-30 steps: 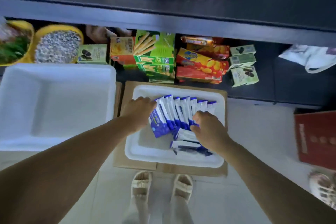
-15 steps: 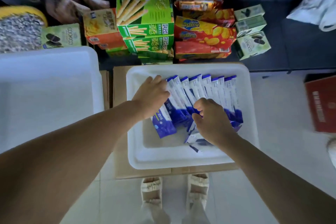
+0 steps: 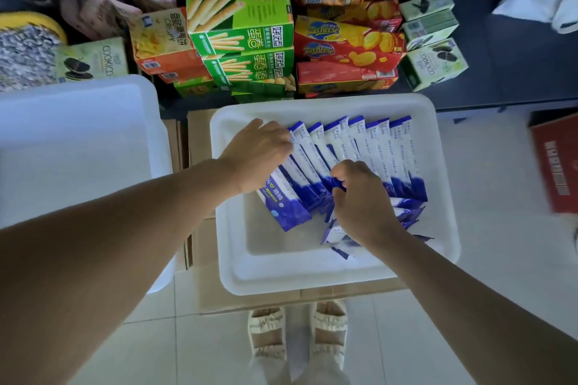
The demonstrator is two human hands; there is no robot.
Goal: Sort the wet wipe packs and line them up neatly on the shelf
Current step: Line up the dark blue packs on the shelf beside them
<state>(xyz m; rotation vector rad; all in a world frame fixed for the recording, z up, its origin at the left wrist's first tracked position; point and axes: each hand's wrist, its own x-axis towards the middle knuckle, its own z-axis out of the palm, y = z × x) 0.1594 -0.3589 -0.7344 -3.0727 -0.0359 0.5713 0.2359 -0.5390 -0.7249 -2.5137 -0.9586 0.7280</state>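
**Both hands on wipe packs in white tray**

Landmark: white tray (image 3: 439, 228), sitting on a flat cardboard sheet (image 3: 200, 141).

- Left of tray: larger white bin (image 3: 78, 141).
- Inside tray, far half: row of blue-and-white wet wipe packs (image 3: 375, 153), overlapped, leaning left.
- Left hand (image 3: 259, 156): at the row's left end, fingers laid over the first packs; curl hidden, can't tell grip.
- Right hand (image 3: 362, 200): mid-row, fingers curled, pinching a pack's blue lower edge. Loose packs (image 3: 337, 233) under it.
- Beyond tray: green snack boxes (image 3: 244, 15), red cracker boxes (image 3: 347, 47) on dark shelf (image 3: 516, 72).
- Right of tray: red box (image 3: 556, 166).
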